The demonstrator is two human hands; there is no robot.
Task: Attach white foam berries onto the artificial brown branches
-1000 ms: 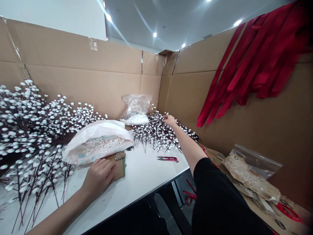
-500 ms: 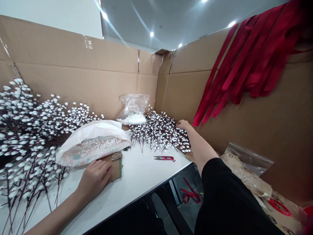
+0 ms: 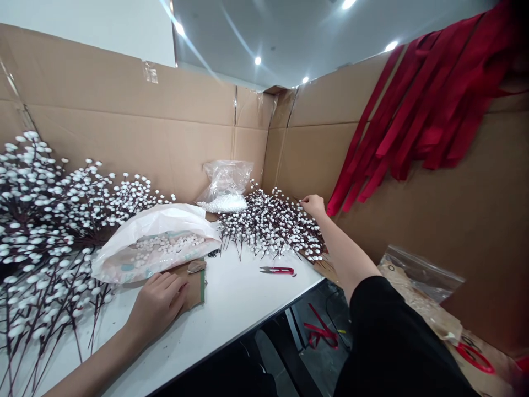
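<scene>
At the far right end of a pile of white-berry stems [image 3: 268,223], my right hand [image 3: 314,205] is closed in a pinch. A thin dark stem [image 3: 296,199] shows at its fingertips; most of the grip is too small to see. My left hand [image 3: 159,300] lies palm down on a piece of cardboard [image 3: 194,289], fingers stretched and lightly bent. Just beyond it, a white plastic bag [image 3: 161,215] gapes open, with small white beads [image 3: 165,245] inside. Red-handled thread snips [image 3: 279,271] lie on the white table [image 3: 235,298] between my hands.
Many berry branches [image 3: 37,231] crowd the left side. A clear bag of white beads [image 3: 227,187] stands at the back corner. Cardboard walls [image 3: 185,132] enclose the table, with red ribbons [image 3: 417,110] hanging on the right. A brown package [image 3: 421,298] lies at the lower right.
My right hand has shifted slightly to the right and up along the pile's edge, fingers more pinched. My left hand has barely moved.
</scene>
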